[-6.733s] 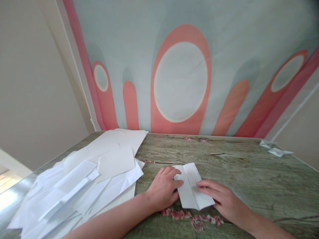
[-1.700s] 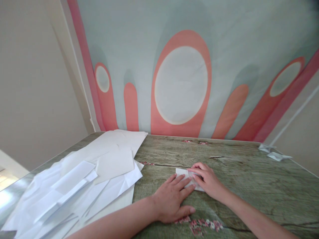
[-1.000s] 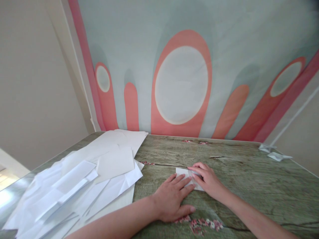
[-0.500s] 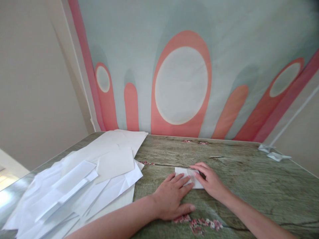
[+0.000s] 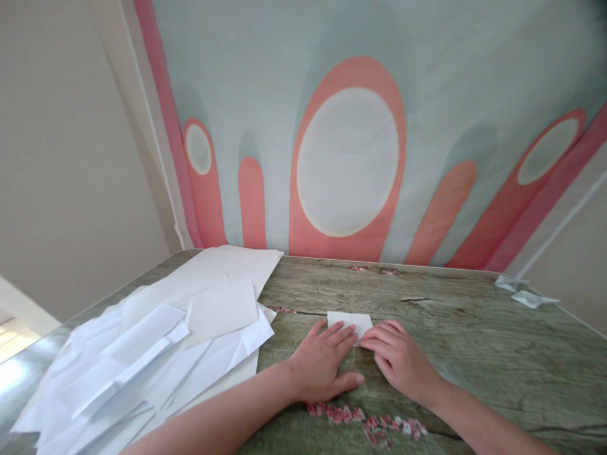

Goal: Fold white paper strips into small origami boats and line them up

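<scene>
A small folded white paper (image 5: 349, 319) lies flat on the wood-patterned table (image 5: 313, 284). My left hand (image 5: 325, 360) rests on it with fingers spread, covering its lower left part. At the paper's lower right corner, the fingers of my right hand (image 5: 401, 357) are drawn together and pinch or press the edge. Part of the paper's near edge is hidden beneath my fingers.
A wide, loose pile of white sheets (image 5: 220, 313) covers the table's left side, some of them folded. Two small folded paper pieces (image 5: 533, 299) sit at the far right edge. Behind the table hangs a patterned backdrop (image 5: 265, 95).
My right hand has moved from the paper's right end to its lower right corner, and its fingers have closed together. The paper and my left hand have shifted slightly left.
</scene>
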Motion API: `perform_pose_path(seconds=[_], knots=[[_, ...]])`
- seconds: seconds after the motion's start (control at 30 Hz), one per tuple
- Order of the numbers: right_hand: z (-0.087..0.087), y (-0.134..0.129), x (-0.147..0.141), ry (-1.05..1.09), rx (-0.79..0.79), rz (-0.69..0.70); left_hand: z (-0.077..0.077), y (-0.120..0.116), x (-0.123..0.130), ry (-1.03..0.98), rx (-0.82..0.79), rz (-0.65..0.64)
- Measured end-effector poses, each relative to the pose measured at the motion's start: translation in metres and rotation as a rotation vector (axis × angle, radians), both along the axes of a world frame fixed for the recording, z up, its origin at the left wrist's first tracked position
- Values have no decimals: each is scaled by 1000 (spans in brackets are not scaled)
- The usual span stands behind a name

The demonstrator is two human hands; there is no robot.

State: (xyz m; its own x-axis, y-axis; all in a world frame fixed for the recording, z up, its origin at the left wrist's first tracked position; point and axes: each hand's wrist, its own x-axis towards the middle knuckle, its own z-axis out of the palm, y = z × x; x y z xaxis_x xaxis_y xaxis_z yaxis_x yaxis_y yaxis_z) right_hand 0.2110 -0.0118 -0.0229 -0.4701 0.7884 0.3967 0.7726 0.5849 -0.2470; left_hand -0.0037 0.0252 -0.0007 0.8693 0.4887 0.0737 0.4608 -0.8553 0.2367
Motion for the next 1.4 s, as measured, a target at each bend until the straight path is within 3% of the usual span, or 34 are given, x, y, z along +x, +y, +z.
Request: perform_pose_path(seconds=[0.4, 1.0, 1.17, 1.4], knots=[[-11, 0, -6, -154, 132, 9, -2, 1, 1, -2, 8, 2], [14, -13, 7, -428, -29, -201, -4, 2, 0, 22, 23, -13], [12, -13, 8, -360, 12, -211, -4, 2, -1, 23, 22, -8], [-10, -8, 1, -203, 168, -134, -5, 2, 0, -4, 26, -10]])
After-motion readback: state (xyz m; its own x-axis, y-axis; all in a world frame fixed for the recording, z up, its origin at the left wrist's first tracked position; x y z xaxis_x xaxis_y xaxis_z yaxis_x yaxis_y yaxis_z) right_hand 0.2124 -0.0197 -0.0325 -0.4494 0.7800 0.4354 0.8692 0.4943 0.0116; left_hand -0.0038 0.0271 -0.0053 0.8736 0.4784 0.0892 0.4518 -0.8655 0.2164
